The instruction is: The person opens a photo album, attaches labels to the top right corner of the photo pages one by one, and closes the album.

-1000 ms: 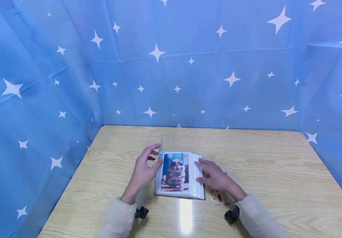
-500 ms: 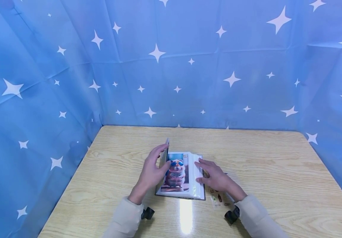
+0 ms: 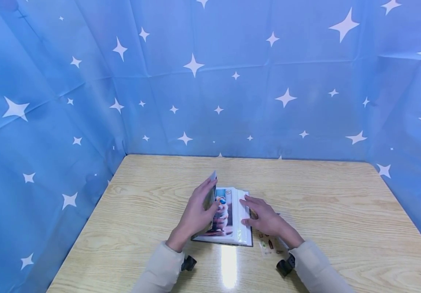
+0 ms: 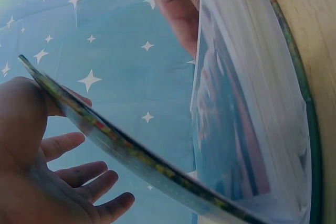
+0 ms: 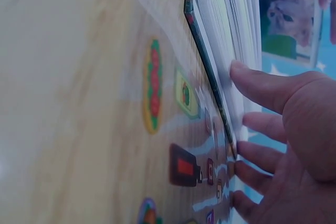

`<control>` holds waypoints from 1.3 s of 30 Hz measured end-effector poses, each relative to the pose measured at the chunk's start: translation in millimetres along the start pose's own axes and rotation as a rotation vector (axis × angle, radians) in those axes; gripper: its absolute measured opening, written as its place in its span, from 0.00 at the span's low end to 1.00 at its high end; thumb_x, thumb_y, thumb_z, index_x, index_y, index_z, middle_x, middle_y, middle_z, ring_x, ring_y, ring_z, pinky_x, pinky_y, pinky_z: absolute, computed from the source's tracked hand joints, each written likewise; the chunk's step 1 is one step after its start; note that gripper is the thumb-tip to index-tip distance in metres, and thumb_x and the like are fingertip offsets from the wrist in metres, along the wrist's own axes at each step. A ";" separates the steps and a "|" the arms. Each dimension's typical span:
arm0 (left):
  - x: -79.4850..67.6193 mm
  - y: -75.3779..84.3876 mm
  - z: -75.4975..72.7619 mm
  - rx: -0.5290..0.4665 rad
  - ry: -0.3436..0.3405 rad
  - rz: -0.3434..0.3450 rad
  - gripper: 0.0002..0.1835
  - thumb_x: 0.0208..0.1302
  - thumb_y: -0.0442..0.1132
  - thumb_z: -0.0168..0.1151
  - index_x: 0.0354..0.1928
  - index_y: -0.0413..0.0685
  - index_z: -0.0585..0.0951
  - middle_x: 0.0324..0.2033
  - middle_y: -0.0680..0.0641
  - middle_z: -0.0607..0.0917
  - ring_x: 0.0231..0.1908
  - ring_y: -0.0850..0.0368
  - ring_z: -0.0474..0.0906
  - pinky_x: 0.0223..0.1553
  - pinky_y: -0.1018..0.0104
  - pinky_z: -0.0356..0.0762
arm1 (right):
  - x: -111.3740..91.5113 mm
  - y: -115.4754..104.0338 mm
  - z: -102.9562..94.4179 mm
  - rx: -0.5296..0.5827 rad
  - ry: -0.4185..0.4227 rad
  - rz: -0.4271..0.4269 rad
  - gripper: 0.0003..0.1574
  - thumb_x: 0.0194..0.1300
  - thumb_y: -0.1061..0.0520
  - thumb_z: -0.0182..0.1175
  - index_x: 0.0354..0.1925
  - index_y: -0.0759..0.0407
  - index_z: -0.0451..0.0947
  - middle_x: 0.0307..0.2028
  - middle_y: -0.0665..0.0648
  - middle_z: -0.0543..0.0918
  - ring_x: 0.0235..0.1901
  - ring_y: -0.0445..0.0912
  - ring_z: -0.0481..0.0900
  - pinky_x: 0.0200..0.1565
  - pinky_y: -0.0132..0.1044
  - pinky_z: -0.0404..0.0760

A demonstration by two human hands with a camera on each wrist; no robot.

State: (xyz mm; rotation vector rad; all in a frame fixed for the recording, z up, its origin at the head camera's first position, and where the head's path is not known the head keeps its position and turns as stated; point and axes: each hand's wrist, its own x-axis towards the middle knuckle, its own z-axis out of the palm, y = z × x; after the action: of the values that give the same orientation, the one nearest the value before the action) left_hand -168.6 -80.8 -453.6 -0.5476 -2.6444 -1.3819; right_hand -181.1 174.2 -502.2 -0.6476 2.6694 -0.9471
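Observation:
A small photo album [image 3: 242,234] lies on the table with its front cover raised at the left. The left hand [image 3: 197,211] is against this cover, fingers extended along its outer side and thumb near its edge. In the left wrist view the cover [image 4: 131,148] leans at a slant, and the spread fingers show below it. A photo of a hamster in sunglasses [image 3: 223,219] is partly covered by the raised cover. The right hand [image 3: 263,215] touches the album's right side, its thumb on the page edges [image 5: 226,51] and its fingers loosely extended.
A clear sticker sheet [image 3: 269,244] with small food pictures lies on the table under the right hand and wrist. Wood-grain table [image 3: 323,195] surrounds the album, and a blue star-patterned cloth [image 3: 250,106] hangs behind it. Black wrist cameras [image 3: 285,266] sit at both wrists.
The left hand has moved to the right, tilting the album's front cover over toward the pages, so less of the hamster photo shows. The right hand has stayed in place.

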 end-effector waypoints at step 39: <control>5.0 8.0 51.6 0.384 -0.193 -0.061 0.34 0.68 0.46 0.57 0.74 0.48 0.64 0.73 0.34 0.60 0.73 0.37 0.56 0.69 0.37 0.57 | 1.8 0.5 0.1 -0.029 0.015 -0.029 0.39 0.67 0.52 0.64 0.71 0.63 0.64 0.72 0.70 0.61 0.69 0.68 0.60 0.63 0.66 0.64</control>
State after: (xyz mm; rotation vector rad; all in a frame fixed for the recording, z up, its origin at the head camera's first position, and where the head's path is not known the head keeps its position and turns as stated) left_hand -166.8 -33.5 -476.1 -0.5789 -2.9953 -0.8305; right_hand -182.7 173.7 -502.8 -0.6901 2.6990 -0.9261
